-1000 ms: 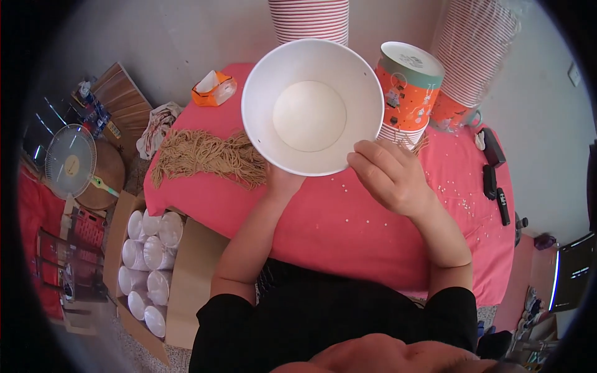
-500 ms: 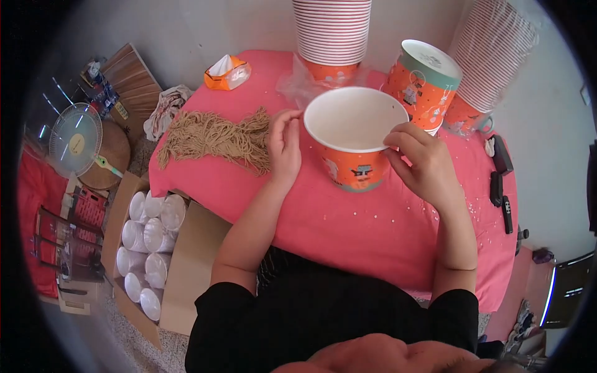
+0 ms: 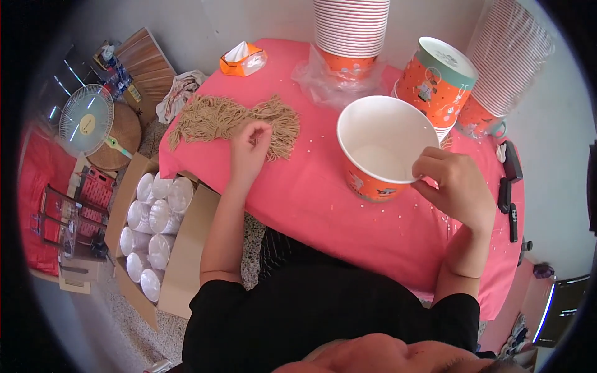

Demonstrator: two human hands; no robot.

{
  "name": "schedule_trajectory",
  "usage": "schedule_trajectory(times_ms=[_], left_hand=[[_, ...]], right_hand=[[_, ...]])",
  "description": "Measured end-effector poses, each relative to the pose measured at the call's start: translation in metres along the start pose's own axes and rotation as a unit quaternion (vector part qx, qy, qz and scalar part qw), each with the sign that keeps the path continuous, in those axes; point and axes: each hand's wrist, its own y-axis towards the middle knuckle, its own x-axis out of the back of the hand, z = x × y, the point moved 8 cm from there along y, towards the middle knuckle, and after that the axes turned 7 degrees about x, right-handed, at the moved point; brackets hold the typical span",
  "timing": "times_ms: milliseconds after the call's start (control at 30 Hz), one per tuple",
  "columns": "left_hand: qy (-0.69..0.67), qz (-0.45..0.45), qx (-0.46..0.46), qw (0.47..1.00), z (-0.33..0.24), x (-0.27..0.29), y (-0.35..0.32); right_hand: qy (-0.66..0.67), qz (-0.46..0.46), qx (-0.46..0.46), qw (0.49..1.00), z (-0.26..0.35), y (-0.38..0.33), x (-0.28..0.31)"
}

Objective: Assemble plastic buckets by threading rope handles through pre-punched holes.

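Note:
A large paper bucket (image 3: 387,149), white inside and printed orange outside, stands open at the top and slightly tilted on the pink-covered table. My right hand (image 3: 457,186) pinches its near right rim between thumb and fingers. My left hand (image 3: 250,149) is apart from the bucket, at the near edge of a bundle of tan, string-like strands (image 3: 214,119). Its fingers are curled in, and nothing shows inside them. Whether it touches the strands I cannot tell.
Behind the bucket stand a tall stack of nested buckets (image 3: 351,31), an upside-down orange bucket (image 3: 435,87) and a plastic-wrapped stack (image 3: 507,62). A tissue pack (image 3: 244,59) lies at the back. Black devices (image 3: 512,161) line the right edge. A cardboard box (image 3: 193,255) holds wrapped plastic lids or cups.
My left hand has let go of the bucket's left side and moved left to the strands. The bucket has shifted right and tipped slightly, my right hand still on its rim. The view has turned a little.

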Motion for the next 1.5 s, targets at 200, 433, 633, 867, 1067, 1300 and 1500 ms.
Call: schedule_trajectory(times_ms=[200,433,633,867,1067,1300,1500], left_hand=[[0.228,0.036,-0.154,0.961,-0.024,-0.014,-0.025],[0.341,0.066,-0.242,0.906,-0.036,-0.034,-0.034],[0.36,0.063,-0.249,0.897,-0.028,-0.041,-0.033],[0.289,0.028,-0.25,0.924,-0.04,-0.033,-0.039],[0.181,0.033,-0.29,0.939,-0.092,-0.049,-0.068],[0.014,0.095,-0.126,0.987,-0.106,-0.072,-0.075],[0.042,0.103,-0.146,0.983,-0.105,-0.078,-0.067]], right_hand=[[0.056,0.061,0.007,0.997,0.009,-0.002,-0.007],[0.062,0.026,0.032,0.997,0.017,0.001,-0.003],[0.069,0.014,0.029,0.997,0.017,0.0,-0.002],[0.069,-0.003,0.042,0.997,0.02,0.006,-0.005],[0.082,0.009,0.089,0.993,0.024,0.014,-0.021],[0.113,0.02,0.088,0.989,0.027,0.021,-0.031],[0.137,-0.013,0.037,0.99,0.019,0.026,-0.032]])
